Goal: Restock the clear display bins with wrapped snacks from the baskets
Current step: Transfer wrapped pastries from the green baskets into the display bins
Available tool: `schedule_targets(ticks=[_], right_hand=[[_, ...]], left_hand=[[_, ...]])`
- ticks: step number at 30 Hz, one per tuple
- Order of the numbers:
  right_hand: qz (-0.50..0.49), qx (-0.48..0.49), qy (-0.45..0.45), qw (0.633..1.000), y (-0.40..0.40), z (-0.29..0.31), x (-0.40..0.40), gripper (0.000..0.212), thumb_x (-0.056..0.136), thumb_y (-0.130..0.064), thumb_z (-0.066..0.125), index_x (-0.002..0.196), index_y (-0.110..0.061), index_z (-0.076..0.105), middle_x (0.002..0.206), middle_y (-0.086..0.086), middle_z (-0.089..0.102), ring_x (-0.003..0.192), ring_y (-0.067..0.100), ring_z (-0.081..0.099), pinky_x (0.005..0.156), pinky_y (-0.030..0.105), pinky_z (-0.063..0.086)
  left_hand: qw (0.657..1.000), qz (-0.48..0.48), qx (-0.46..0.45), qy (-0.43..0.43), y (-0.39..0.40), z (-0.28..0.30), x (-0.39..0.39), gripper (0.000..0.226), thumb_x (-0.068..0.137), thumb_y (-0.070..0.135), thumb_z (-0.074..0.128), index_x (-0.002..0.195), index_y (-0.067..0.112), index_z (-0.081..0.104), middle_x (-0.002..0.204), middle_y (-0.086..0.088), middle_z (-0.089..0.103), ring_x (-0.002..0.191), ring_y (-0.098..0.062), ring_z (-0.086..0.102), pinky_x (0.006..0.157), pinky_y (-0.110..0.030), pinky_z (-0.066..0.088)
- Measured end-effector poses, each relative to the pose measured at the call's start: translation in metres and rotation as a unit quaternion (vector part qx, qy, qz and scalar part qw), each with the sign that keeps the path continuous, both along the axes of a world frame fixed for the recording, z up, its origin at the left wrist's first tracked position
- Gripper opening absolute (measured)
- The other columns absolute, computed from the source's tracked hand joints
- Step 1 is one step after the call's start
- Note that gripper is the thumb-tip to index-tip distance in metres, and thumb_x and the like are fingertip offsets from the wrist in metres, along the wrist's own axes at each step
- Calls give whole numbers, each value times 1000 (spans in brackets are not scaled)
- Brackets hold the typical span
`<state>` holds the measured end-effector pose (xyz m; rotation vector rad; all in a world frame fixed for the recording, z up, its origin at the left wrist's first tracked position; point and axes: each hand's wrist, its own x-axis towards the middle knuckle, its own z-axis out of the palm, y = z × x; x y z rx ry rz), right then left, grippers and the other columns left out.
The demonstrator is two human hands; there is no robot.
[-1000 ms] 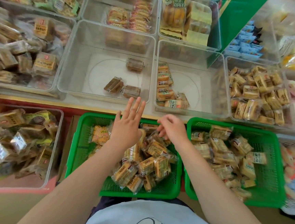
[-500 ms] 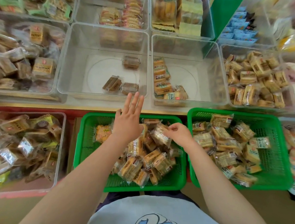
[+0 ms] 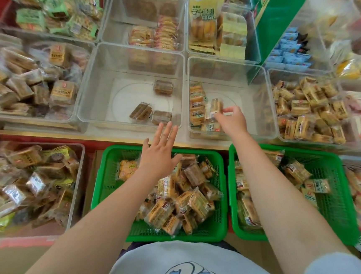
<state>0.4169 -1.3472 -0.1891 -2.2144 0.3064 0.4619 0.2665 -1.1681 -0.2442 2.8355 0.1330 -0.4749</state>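
Wrapped snack [image 3: 213, 110], pinched only in my right hand [image 3: 231, 122] fingertips, hangs over the clear display bin [image 3: 257, 108] at one o'clock; the slick wrapper could slip and drop askew. My left hand [image 3: 159, 154] hovers flat, fingers spread, empty. Half a second ago my right hand was down in the green basket [image 3: 105, 187] at six o'clock
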Motion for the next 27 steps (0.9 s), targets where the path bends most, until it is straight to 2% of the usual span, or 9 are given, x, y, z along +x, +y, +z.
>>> schedule_targets(ticks=[4, 9, 12, 15, 18, 21, 23, 26, 27], right_hand=[[78, -146, -23, 986, -2, -25, -10, 22, 90, -20, 63, 111, -19, 57, 117, 3, 63, 113, 25, 55, 95, 39, 48], [84, -130, -238, 959, 9, -19, -78, 21, 90, -10, 59, 111, -14, 60, 114, 3, 55, 108, 19, 48, 91, 30, 41], [231, -70, -104, 965, 22, -31, -124, 23, 97, -9, 54, 116, -17, 64, 111, -1, 61, 99, 16, 58, 90, 36, 52], [412, -141, -35, 900, 34, -59, -155, 65, 91, 6, 51, 145, -31, 49, 141, 8, 47, 131, 27, 44, 104, 44, 46], [531, -251, -64, 807, 43, -74, -166, 108, 84, 13, 55, 156, -50, 6, 162, 15, 15, 149, 35, 14, 115, 52, 32], [569, -283, -88, 767, 46, -79, -164, 122, 82, 19, 56, 153, -53, -13, 167, 15, -7, 153, 39, 2, 120, 58, 20], [596, -297, -112, 738, 47, -81, -161, 119, 83, 19, 52, 154, -51, -15, 167, 15, -7, 152, 40, 4, 120, 58, 20], [623, -310, -134, 706, 48, -86, -161, 112, 88, 11, 53, 155, -45, -18, 163, 17, 19, 149, 37, 19, 114, 54, 27], [622, -313, -136, 704, 46, -88, -160, 111, 89, 8, 54, 155, -43, -20, 160, 16, 28, 146, 35, 25, 112, 53, 29]], left_hand=[[1000, -7, 3, -7, 2, -2, 1, 84, 100, 61, 30, 155, 26, -24, 161, 5, -31, 148, -17, -28, 122, -54, 10], [1000, -5, -4, -14, 2, 1, 2, 85, 100, 47, 41, 156, 25, -19, 163, 4, -27, 150, -18, -24, 123, -54, 10], [994, 48, -71, -73, 5, 6, -8, 77, 99, 37, 45, 160, 24, -1, 167, 4, -10, 153, -15, -12, 125, -49, 6], [974, 165, -130, -87, 12, -2, -42, 69, 99, 31, 49, 159, 20, 17, 167, 1, 10, 154, -19, 5, 124, -46, 9], [940, 269, -209, 11, 19, -18, -82, 62, 97, 24, 56, 154, 20, 33, 157, -7, 37, 144, -27, 33, 116, -53, 32], [903, 308, -285, 96, 21, -30, -103, 56, 97, 22, 53, 151, 19, 39, 145, -8, 52, 115, -24, 61, 86, -37, 56], [888, 308, -309, 146, 18, -33, -106, 53, 100, 26, 50, 151, 18, 39, 148, -5, 50, 102, -14, 60, 71, -22, 51], [850, 325, -361, 206, 10, -35, -103, 58, 100, 25, 51, 155, 18, 33, 154, -5, 41, 131, -23, 49, 104, -34, 46], [838, 331, -377, 217, 6, -37, -102, 61, 98, 23, 53, 155, 18, 31, 155, -6, 40, 135, -25, 45, 107, -34, 42]])
